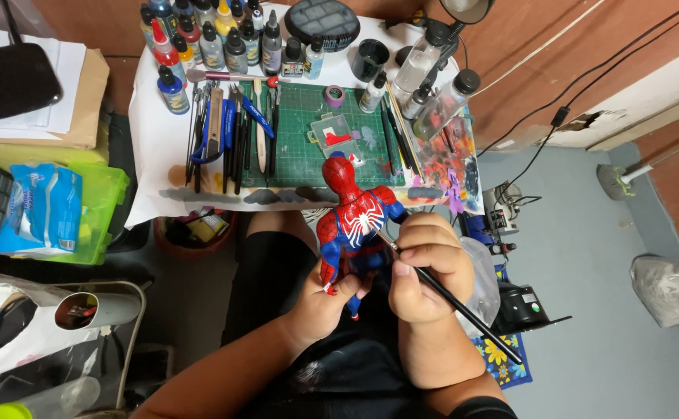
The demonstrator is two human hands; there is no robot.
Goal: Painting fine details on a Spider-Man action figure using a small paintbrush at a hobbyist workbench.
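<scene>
Small worktop [147, 147] under white paint-smeared paper. In the middle, a green cutting mat [308, 143] bearing a clear plastic tray [338, 133] and a roll of purple tape [334, 95]. Left of the mat, a row of brushes and tools [227, 140]. Along the back edge, paint bottles [215, 39] and a black cup [370, 58]. At right, a paint-splashed palette [450, 159].

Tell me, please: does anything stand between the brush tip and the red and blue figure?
Nothing visible does. The right hand holds the thin black brush, and its tip reaches the back of the figure directly. The left hand holds the figure from below, away from the tip.
</scene>
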